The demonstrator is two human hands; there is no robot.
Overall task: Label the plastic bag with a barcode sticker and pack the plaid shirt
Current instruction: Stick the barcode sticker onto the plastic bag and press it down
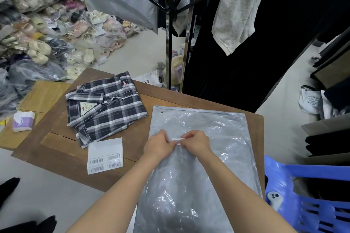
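A grey plastic zip bag (204,176) lies flat on the wooden table (62,159), its zip edge at the far end. Over the bag's middle, my left hand (160,144) and my right hand (197,141) pinch the two ends of a small white barcode sticker (179,139), held just at the bag's surface. The folded dark plaid shirt (104,108) rests on the table to the left of the bag. A white backing sheet with several barcode stickers (105,155) lies in front of the shirt.
A tissue pack (22,121) sits on a cardboard box (43,96) at the left. A blue plastic chair (310,198) with a white phone (274,199) stands at the right. A black rack with hanging clothes (236,34) rises behind the table. Bagged shoes (56,30) pile up at the back left.
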